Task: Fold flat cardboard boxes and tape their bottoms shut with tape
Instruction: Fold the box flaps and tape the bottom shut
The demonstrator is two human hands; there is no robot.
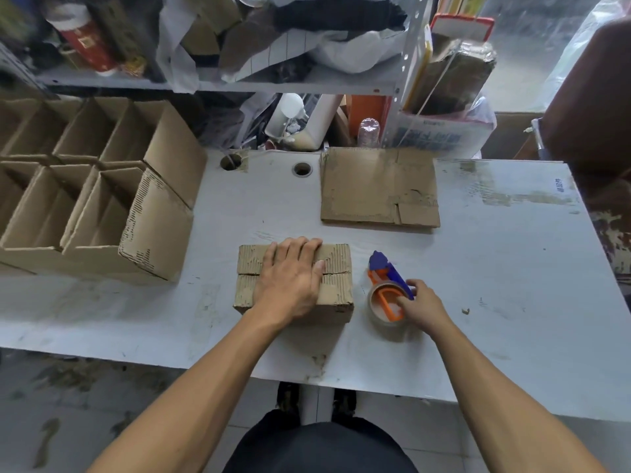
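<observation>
Head view only. Left hand [293, 278] lies flat, fingers straight, pressing down on the box [336, 291], which stands bottom-up on the table [495, 268] with its two flaps folded shut under the palm; the seam between them runs out either side of the hand and shows no tape that I can make out. Right hand [421, 307] is just right of the box, fingers curled on the tape dispenser [389, 288], which sits on the table and touches nothing else. Beyond both hands, well apart, a flat blank [368, 189] lies unfolded. Far left of the pressing hand, open boxes [102, 199] stand packed in rows, apparently done. Judgement: this box is folded, taping not yet begun; at least the one blank is left after it.
</observation>
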